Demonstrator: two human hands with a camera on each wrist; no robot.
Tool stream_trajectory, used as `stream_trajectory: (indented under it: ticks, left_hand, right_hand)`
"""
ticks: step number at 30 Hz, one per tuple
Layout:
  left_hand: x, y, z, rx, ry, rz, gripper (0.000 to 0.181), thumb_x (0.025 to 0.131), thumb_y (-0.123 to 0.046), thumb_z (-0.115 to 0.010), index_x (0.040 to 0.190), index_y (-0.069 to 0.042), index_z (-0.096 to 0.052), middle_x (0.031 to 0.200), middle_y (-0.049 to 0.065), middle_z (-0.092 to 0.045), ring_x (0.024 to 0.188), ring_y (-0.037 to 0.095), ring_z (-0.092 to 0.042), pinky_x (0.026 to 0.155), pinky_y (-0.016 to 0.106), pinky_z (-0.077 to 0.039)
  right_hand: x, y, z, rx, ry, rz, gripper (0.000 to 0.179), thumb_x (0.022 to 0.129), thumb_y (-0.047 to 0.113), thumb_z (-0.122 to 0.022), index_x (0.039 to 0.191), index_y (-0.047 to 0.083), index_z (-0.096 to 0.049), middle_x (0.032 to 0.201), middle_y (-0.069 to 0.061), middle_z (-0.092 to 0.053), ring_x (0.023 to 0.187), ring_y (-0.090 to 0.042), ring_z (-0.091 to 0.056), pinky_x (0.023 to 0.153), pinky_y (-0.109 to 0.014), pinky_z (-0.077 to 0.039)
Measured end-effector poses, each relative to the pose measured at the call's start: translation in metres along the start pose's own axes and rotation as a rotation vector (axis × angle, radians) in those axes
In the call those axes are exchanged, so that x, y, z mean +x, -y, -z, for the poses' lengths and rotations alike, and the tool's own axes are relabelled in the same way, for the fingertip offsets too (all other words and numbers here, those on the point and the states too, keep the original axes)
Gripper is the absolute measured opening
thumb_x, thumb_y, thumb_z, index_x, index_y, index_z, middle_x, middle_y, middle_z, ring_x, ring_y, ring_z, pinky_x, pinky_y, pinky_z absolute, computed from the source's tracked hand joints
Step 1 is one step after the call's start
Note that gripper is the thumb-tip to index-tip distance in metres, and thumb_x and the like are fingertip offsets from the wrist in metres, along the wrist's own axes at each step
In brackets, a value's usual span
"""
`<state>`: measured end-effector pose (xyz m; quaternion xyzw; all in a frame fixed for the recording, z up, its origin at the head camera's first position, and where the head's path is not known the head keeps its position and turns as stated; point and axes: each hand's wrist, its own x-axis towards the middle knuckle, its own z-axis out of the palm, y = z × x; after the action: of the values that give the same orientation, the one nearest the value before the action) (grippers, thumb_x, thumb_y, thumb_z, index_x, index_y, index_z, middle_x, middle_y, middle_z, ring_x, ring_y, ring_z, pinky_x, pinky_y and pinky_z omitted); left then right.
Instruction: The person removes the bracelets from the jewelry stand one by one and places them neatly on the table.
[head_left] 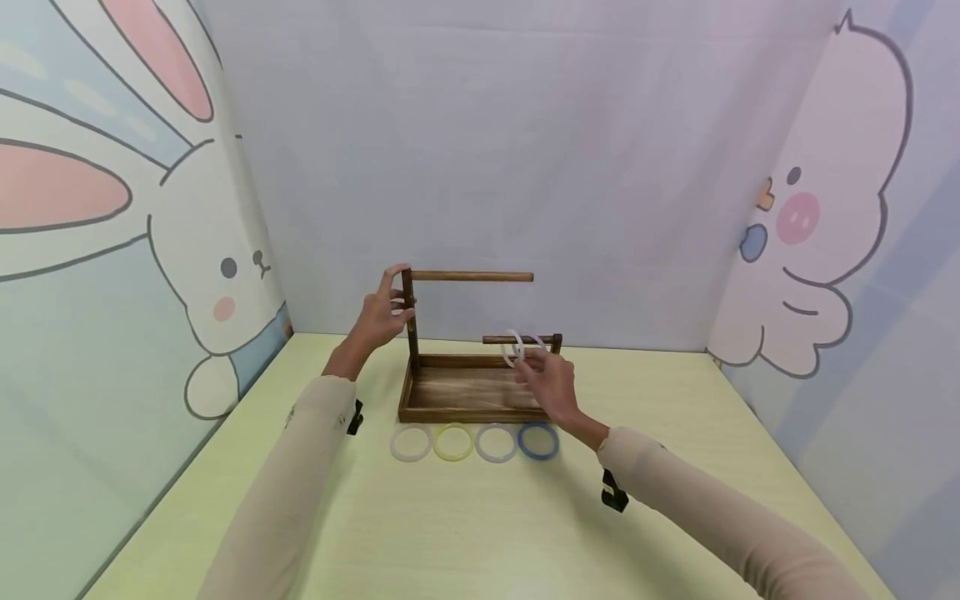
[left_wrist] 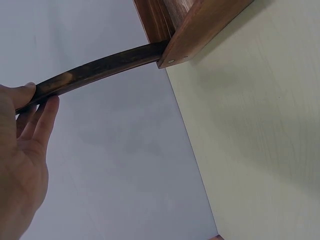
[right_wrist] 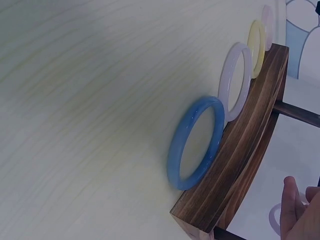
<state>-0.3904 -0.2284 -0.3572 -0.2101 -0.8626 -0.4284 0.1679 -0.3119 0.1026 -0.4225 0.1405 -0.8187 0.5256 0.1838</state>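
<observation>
My left hand (head_left: 380, 319) grips the upper part of the tall left post (head_left: 412, 329) of a dark wooden bangle stand (head_left: 472, 416); the left wrist view shows its thumb and fingers on either side of the post (left_wrist: 100, 68). At the stand's right side, my right hand (head_left: 551, 385) pinches a whitish bangle (head_left: 504, 353) at the short lower bar (head_left: 491, 340). The bangle seems to be around that bar. A second pale bangle (head_left: 541, 340) hangs on the bar closer to its post, partly hidden by the fingers.
Along the stand's front edge lie a pale pinkish bangle (head_left: 410, 458), a yellow bangle (head_left: 453, 458), a pale lilac bangle (head_left: 496, 459) and a blue bangle (right_wrist: 176, 150). The longer upper bar (head_left: 472, 276) holds nothing. Cartoon-printed walls (head_left: 525, 167) enclose the table (head_left: 450, 533).
</observation>
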Motion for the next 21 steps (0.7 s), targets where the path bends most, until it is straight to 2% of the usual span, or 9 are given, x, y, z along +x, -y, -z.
stream_trajectory:
  ticks: [2,7,9,11,16,18,21]
  left_hand:
    - [0.0001,-0.0003,0.0001,0.003,-0.004,-0.003,0.086,0.097,0.007,-0.067,0.160,-0.032,-0.021,0.128,0.029,-0.066,0.118,0.044,-0.067,0.091,0.057,-0.059]
    - [-0.0001,-0.0007,0.0004,0.007,-0.008,-0.010,0.086,0.097,0.007,-0.067,0.160,-0.028,-0.022,0.127,0.028,-0.066,0.117,0.044,-0.068,0.090,0.057,-0.059]
    - [-0.0003,-0.0011,0.0007,0.009,-0.007,-0.011,0.086,0.097,0.007,-0.067,0.161,-0.028,-0.021,0.127,0.028,-0.066,0.117,0.044,-0.067,0.091,0.056,-0.059]
    - [-0.0006,-0.0014,0.0008,0.009,-0.006,-0.011,0.086,0.097,0.007,-0.067,0.161,-0.027,-0.021,0.127,0.028,-0.066,0.118,0.044,-0.067,0.090,0.056,-0.059]
    - [-0.0011,-0.0021,0.0003,0.006,-0.007,-0.014,0.086,0.097,0.008,-0.067,0.161,-0.026,-0.022,0.127,0.029,-0.066,0.117,0.045,-0.068,0.090,0.057,-0.059]
    - [-0.0013,-0.0020,0.0000,0.011,-0.008,-0.018,0.086,0.097,0.008,-0.068,0.161,-0.026,-0.021,0.127,0.028,-0.066,0.117,0.045,-0.068,0.090,0.057,-0.059]
    - [-0.0017,-0.0017,-0.0004,0.023,-0.009,-0.026,0.086,0.097,0.007,-0.068,0.161,-0.026,-0.021,0.127,0.028,-0.067,0.116,0.044,-0.068,0.090,0.056,-0.059]
  right_hand:
    - [0.0005,-0.0008,0.0010,0.009,0.006,-0.005,0.023,0.099,0.006,-0.071,0.118,-0.007,-0.073,0.096,-0.024,-0.077,0.079,-0.042,-0.076,0.070,-0.051,-0.063]
    - [0.0011,-0.0031,0.0029,0.025,0.026,-0.008,0.024,0.101,0.009,-0.070,0.120,-0.005,-0.073,0.100,-0.025,-0.076,0.080,-0.040,-0.076,0.065,-0.031,-0.063]
    - [0.0012,-0.0033,0.0027,0.038,0.034,-0.005,0.023,0.100,0.008,-0.070,0.120,-0.004,-0.073,0.101,-0.026,-0.076,0.079,-0.039,-0.077,0.064,-0.027,-0.062]
    - [0.0010,-0.0034,0.0020,0.049,0.041,0.000,0.022,0.100,0.005,-0.070,0.120,-0.005,-0.073,0.102,-0.026,-0.076,0.078,-0.037,-0.077,0.066,-0.031,-0.063]
    - [0.0003,-0.0028,-0.0009,0.070,0.048,-0.014,0.022,0.099,0.003,-0.070,0.119,-0.005,-0.073,0.102,-0.025,-0.076,0.076,-0.033,-0.078,0.072,-0.051,-0.063]
    - [0.0000,-0.0020,-0.0022,0.082,0.053,-0.025,0.022,0.099,0.003,-0.069,0.120,-0.006,-0.072,0.102,-0.026,-0.076,0.077,-0.036,-0.077,0.070,-0.050,-0.063]
    - [0.0001,-0.0009,-0.0039,0.090,0.064,-0.034,0.023,0.100,0.002,-0.068,0.121,-0.007,-0.071,0.101,-0.028,-0.075,0.079,-0.041,-0.076,0.064,-0.038,-0.064]
